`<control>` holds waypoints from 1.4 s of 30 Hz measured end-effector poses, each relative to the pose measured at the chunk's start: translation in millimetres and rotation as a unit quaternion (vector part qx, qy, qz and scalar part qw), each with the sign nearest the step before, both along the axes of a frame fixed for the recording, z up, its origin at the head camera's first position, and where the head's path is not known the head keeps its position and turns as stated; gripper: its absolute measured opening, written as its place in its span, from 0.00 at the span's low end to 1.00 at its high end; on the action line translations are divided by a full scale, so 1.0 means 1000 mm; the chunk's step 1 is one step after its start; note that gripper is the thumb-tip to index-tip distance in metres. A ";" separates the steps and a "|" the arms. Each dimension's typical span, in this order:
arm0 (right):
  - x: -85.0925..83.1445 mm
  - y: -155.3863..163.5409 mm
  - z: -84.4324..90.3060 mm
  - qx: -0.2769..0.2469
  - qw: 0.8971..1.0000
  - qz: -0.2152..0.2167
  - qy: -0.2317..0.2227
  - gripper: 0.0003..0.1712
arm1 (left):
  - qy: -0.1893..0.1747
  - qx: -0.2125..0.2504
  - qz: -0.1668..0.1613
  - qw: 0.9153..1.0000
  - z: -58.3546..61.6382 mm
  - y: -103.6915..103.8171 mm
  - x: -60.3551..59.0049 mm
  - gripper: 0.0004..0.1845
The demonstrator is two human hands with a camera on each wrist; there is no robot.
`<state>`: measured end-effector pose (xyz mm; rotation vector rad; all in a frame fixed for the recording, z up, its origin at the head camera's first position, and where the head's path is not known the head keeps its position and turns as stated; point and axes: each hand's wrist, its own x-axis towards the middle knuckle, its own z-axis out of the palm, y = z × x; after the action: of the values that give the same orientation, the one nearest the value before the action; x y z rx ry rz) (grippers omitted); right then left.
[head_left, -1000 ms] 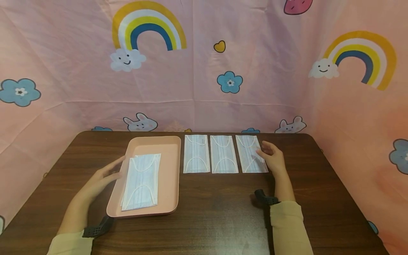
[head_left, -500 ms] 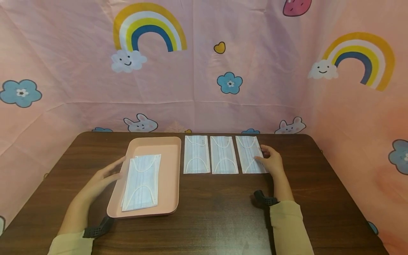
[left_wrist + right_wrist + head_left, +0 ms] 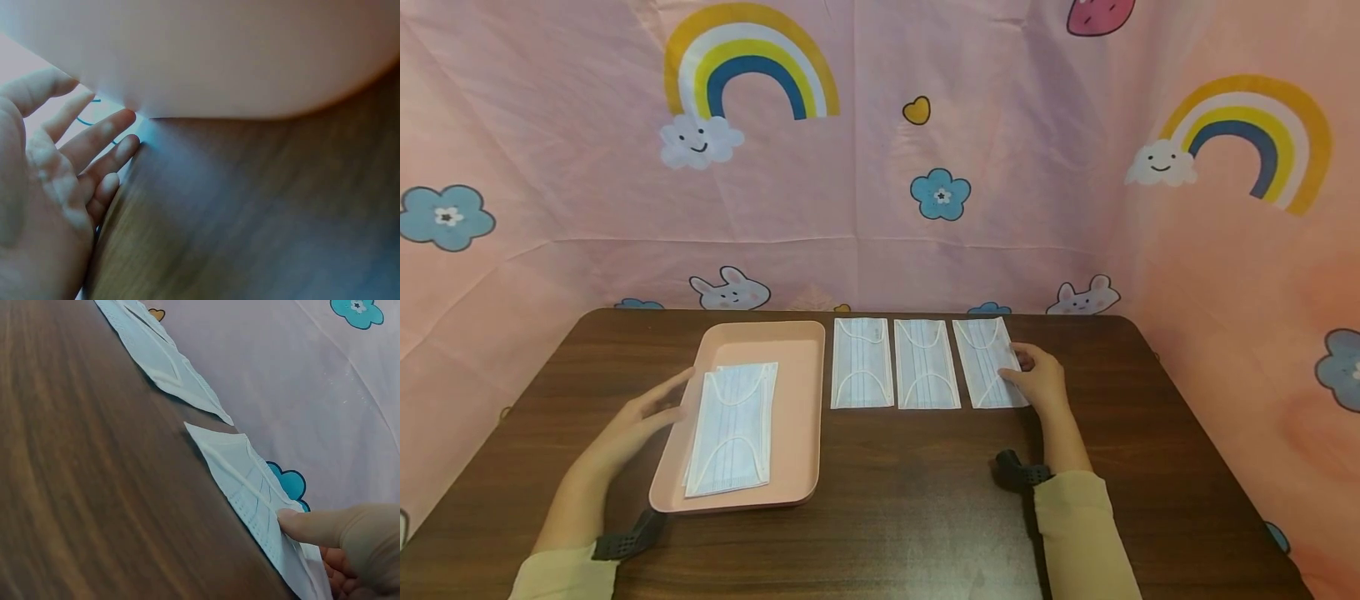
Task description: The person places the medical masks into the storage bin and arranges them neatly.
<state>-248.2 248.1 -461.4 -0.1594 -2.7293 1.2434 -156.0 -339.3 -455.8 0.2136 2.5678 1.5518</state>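
Observation:
Three pale blue face masks with white ear loops lie in a row at the back of the table in the head view: a left one [image 3: 862,363], a middle one [image 3: 927,364] and a right one [image 3: 984,360]. My right hand [image 3: 1043,380] pinches the right mask at its right edge. The right wrist view has its thumb [image 3: 312,526] on top of the mask, the other fingers curled by the edge and partly hidden. My left hand [image 3: 631,427] touches the left side of a pink tray [image 3: 800,425] with relaxed, extended fingers. Overlapping masks [image 3: 732,429] lie in the tray.
The dark wooden table [image 3: 910,492] carries the tray and the masks. A pink cloth [image 3: 880,217] printed with rainbows and flowers hangs behind it and along the sides. Each wrist wears a black strap, such as the right strap [image 3: 1024,471].
My right hand has come down and slightly left, its thumb and fingers closing on the right mask's edge. That mask has shifted very slightly. The left hand and the tray stay in place.

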 end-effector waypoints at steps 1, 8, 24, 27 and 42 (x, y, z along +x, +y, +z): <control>0.000 0.000 0.001 0.002 1.000 0.000 0.001 0.29 | 0.000 0.002 0.000 1.000 0.000 0.000 0.000 0.34; 0.002 0.000 0.004 -0.003 1.000 0.001 -0.016 0.26 | 0.005 0.001 0.001 1.000 -0.001 0.001 0.000 0.34; 0.007 0.000 0.004 -0.070 0.997 -0.036 0.023 0.25 | 0.008 -0.010 0.002 1.000 0.000 0.002 0.001 0.34; 0.007 -0.002 0.004 -0.078 0.995 -0.046 0.030 0.24 | 0.007 0.001 0.001 1.000 0.000 0.002 0.001 0.34; 0.010 -0.018 0.014 -0.176 0.977 -0.088 0.076 0.23 | 0.006 -0.007 0.006 1.000 0.001 0.002 0.002 0.34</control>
<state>-238.7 230.0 -447.7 -0.3202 -2.2915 1.6006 -154.5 -337.5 -454.6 0.2072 2.5927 1.5406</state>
